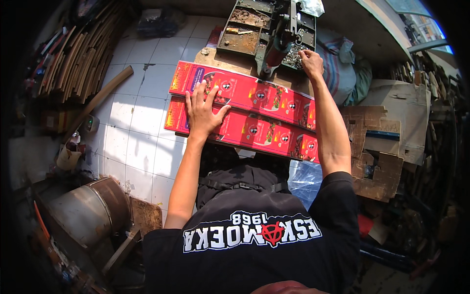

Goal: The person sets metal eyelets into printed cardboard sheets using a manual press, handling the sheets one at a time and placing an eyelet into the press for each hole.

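Observation:
Two long red printed cardboard strips point(252, 93) with food pictures lie one beyond the other across the bench in front of me. My left hand point(201, 111) rests flat over their left part, fingers spread, holding nothing. At the far right, my right hand point(312, 63) is above the compartment of small shiny metal pieces point(294, 58). Its fingertips are pinched together, and whatever is between them is too small to make out. Just left of that hand stands a dark hand press point(276, 51) with a reddish body, beyond the strips.
A metal tray point(238, 49) with compartments of small parts surrounds the press. Cut cardboard pieces point(377, 179) lie at the right, beside a striped sack point(338, 73). A large metal drum point(83, 210) stands lower left on the tiled floor point(139, 147). Cardboard stacks point(73, 54) lean far left.

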